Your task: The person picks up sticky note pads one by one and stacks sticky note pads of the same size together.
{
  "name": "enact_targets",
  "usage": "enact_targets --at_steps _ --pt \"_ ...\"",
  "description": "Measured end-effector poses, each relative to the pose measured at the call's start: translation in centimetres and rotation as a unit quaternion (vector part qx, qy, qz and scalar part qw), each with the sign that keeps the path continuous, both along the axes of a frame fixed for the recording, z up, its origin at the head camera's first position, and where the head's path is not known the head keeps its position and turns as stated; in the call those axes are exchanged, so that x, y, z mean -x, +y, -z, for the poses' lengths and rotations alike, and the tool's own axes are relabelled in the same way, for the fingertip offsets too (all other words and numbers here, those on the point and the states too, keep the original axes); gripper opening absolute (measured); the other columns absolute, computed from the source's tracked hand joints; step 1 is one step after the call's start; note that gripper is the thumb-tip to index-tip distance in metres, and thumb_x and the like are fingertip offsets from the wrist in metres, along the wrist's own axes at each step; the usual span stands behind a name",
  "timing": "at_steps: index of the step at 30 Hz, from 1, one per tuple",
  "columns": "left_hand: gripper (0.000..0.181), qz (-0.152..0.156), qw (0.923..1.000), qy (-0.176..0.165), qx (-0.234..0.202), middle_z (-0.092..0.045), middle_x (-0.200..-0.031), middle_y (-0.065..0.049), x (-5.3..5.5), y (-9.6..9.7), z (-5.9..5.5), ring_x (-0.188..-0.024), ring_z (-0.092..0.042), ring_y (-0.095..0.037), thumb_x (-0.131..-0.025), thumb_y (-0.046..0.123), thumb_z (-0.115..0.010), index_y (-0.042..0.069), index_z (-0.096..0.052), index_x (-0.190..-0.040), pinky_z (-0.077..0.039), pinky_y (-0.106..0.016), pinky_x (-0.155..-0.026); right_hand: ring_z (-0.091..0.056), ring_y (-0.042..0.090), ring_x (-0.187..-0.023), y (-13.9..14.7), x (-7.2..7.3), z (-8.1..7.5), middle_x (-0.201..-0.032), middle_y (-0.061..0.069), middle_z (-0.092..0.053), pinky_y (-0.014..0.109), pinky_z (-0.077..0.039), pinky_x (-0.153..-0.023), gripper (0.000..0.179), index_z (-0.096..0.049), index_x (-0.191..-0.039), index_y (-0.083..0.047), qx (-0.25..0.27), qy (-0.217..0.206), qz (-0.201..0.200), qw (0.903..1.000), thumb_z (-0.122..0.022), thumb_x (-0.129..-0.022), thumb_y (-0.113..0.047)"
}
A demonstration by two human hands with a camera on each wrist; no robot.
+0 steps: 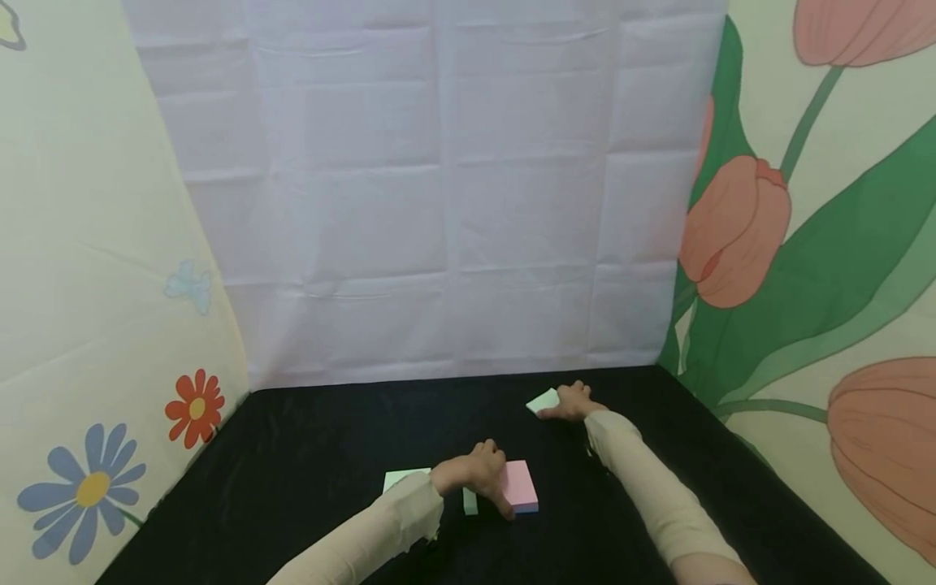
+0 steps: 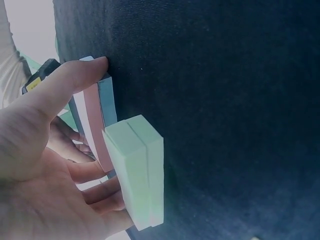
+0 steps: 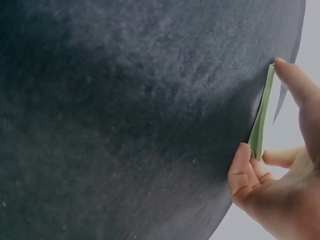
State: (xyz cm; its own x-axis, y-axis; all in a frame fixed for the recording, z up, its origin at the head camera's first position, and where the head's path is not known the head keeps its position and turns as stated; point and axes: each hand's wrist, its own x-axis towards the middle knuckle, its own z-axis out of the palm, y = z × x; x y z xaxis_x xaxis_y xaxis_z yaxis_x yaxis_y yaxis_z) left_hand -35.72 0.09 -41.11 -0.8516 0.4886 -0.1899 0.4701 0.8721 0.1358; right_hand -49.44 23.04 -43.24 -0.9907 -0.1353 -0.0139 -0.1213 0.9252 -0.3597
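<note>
My left hand reaches over a stack of sticky note pads, pink on top with blue beneath. In the left wrist view its thumb lies on one end of that stack and fingers reach the other end. A stack of pale green sticky note pads stands close by that hand; in the head view the hand and sleeve partly hide it. Farther off at the right, my right hand holds a thin pale green sticky note pad by its edges, thumb at one end and fingertips at the other.
A black cloth covers the table. White sheeting hangs behind its far edge. Flower-printed curtains flank the table on both sides.
</note>
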Motion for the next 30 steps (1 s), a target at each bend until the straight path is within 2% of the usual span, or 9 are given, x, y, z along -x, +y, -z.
enact_targets --at_steps 4,14,24,28,30 --pt "0.069 0.001 1.0 0.0 0.002 -0.047 -0.109 -0.003 0.01 0.07 0.13 -0.094 -0.043 -0.015 -0.071 0.041 -0.089 0.006 -0.059 -0.122 -0.045 -0.027 -0.081 -0.037 0.038 -0.092 -0.01 -0.16 -0.03 -0.095 0.025 -0.041 0.05 -0.039 -0.082 0.06 -0.056 -0.103 0.014 0.003 0.002 0.001 1.0 -0.078 -0.082 -0.038" --pt "0.07 0.004 1.0 -0.007 0.002 -0.048 -0.11 -0.004 -0.16 0.0 -0.27 -0.095 -0.043 -0.015 -0.072 0.042 -0.088 0.005 -0.058 -0.124 -0.044 -0.028 -0.083 -0.042 0.039 -0.096 -0.22 -0.4 -0.66 -0.1 0.025 -0.046 0.05 -0.039 -0.087 0.067 -0.049 -0.116 0.017 0.004 0.002 -0.008 1.0 -0.079 -0.082 -0.033" --pt "0.07 0.0 1.0 -0.006 -0.004 -0.047 -0.112 -0.003 -0.04 0.11 -0.03 -0.097 -0.043 -0.016 -0.072 0.041 -0.088 0.006 -0.058 -0.125 -0.044 -0.029 -0.083 -0.044 0.038 -0.092 -0.35 -0.16 -0.76 -0.096 0.024 -0.046 0.05 -0.041 -0.083 0.058 -0.056 -0.107 0.013 0.009 -0.01 -0.005 0.9999 -0.082 -0.079 -0.031" --pt "0.071 0.001 0.9999 -0.009 -0.006 -0.047 -0.112 -0.003 0.13 0.17 0.11 -0.098 -0.043 -0.016 -0.072 0.041 -0.089 0.006 -0.057 -0.125 -0.044 -0.029 -0.084 -0.044 0.039 -0.094 -0.21 0.14 -0.72 -0.098 0.025 -0.046 0.051 -0.041 -0.084 0.064 -0.056 -0.108 0.013 0.025 -0.022 -0.001 0.9994 -0.085 -0.075 -0.034" --pt "0.071 0.002 1.0 -0.008 -0.005 -0.047 -0.112 -0.003 0.17 0.22 0.08 -0.098 -0.043 -0.015 -0.072 0.041 -0.088 0.006 -0.057 -0.125 -0.044 -0.029 -0.084 -0.045 0.039 -0.092 0.01 0.45 -0.52 -0.097 0.025 -0.046 0.049 -0.043 -0.081 0.07 -0.055 -0.107 0.012 0.025 -0.015 -0.011 0.9995 -0.086 -0.073 -0.04"
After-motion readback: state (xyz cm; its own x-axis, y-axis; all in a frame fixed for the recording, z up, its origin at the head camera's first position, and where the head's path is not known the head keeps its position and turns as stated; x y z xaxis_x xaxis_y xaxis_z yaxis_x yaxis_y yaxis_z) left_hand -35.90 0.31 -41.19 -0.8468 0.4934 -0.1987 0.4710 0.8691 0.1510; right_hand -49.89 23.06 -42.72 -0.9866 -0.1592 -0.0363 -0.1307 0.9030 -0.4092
